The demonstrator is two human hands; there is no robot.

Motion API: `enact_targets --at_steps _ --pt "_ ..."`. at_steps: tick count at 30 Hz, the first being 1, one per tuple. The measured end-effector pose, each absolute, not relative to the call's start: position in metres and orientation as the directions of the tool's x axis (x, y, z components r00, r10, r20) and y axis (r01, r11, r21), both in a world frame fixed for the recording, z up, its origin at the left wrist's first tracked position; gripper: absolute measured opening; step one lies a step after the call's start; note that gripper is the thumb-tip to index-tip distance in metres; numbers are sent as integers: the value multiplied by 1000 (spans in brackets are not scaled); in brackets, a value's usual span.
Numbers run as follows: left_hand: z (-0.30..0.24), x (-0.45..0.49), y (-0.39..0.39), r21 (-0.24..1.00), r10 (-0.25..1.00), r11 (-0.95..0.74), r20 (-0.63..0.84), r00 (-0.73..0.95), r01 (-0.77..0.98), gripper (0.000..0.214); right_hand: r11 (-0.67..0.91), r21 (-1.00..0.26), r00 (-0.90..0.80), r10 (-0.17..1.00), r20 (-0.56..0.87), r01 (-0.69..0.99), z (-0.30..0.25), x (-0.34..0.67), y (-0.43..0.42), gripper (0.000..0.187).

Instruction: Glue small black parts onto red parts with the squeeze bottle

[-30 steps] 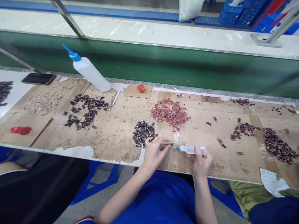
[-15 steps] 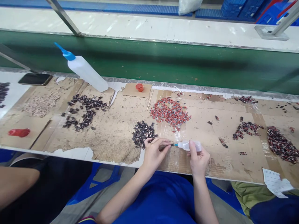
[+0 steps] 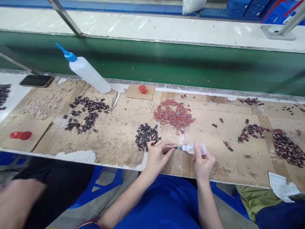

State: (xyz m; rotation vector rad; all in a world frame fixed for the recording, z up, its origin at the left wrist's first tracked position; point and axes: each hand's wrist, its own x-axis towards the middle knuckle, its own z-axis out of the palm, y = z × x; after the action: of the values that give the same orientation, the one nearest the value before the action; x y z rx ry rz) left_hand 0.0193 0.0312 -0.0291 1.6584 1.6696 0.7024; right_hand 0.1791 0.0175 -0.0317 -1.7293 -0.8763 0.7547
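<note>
Between the fingertips of my left hand point(image 3: 159, 155) is a small dark part point(image 3: 175, 147), pinched and held just over the cardboard point(image 3: 119, 140). My right hand point(image 3: 204, 163) is closed around a small clear squeeze bottle point(image 3: 194, 149) lying almost level. The bottle's thin blue tip points left, close by the dark part; whether they touch I cannot tell. Beside my left hand lies a heap of small black parts point(image 3: 145, 135). Farther back, a pile of small red-and-silver parts point(image 3: 175, 115) spreads over the cardboard.
A large white bottle point(image 3: 89, 74) with a blue nozzle leans at the back left. A red cap point(image 3: 142, 89) sits on a cardboard square. Dark-and-red parts point(image 3: 287, 148) lie at right, a phone point(image 3: 37, 80) at far left. A neighbour's blurred arm point(image 3: 21, 200) is at lower left.
My right hand has drawn the bottle slightly to the right, away from the dark part. My left hand stays in place. The neighbour's arm at lower left has moved.
</note>
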Motion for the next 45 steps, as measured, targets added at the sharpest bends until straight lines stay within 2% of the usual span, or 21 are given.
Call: enact_targets --at_steps 8,11,14,16,21,25,27,30,32,33,35,37,39,42,45 --pt "-29 21 29 771 997 37 -71 29 636 7 -204 -961 552 831 -68 188 -32 177 18 46" --pt "-29 21 29 768 997 32 -72 37 639 9 -158 -986 625 775 -91 52 -38 180 17 43" --pt "-28 19 30 752 996 10 -66 60 659 14 -33 -990 690 713 -121 -139 -41 185 19 38" --pt "-26 17 33 733 994 -31 -51 100 679 15 29 -988 707 702 -89 -153 -40 190 21 37" --pt "-15 20 52 663 987 -147 51 151 734 10 12 -993 702 706 94 121 -41 203 25 49" --pt "-18 33 73 599 986 -159 59 155 785 13 -99 -969 661 747 77 225 -45 210 27 51" --pt "-23 39 80 575 988 -145 36 152 805 13 -100 -965 663 744 90 243 -45 209 24 58" --pt "-28 42 84 567 988 -140 28 150 812 13 5 -933 710 648 277 359 -41 200 13 74" --pt "-26 39 80 591 986 -158 44 163 791 13 93 -874 727 516 452 478 -39 191 2 70" --pt "-24 37 75 612 982 -174 53 180 772 13 130 -847 711 487 508 516 -39 185 -4 63" --pt "-16 34 62 664 973 -207 64 221 718 13 171 -845 621 608 495 507 -39 174 -12 47" --pt "-7 32 47 720 963 -227 68 259 656 14 168 -903 517 772 370 396 -39 164 -14 35" --pt "0 30 35 761 960 -228 72 270 608 13 134 -953 439 864 246 271 -38 156 -11 25" --pt "2 29 25 783 968 -204 73 240 587 12 82 -982 392 909 145 172 -36 151 -4 21" --pt "-5 26 24 773 966 -208 65 251 600 11 11 -988 412 908 75 154 -37 156 -3 24"
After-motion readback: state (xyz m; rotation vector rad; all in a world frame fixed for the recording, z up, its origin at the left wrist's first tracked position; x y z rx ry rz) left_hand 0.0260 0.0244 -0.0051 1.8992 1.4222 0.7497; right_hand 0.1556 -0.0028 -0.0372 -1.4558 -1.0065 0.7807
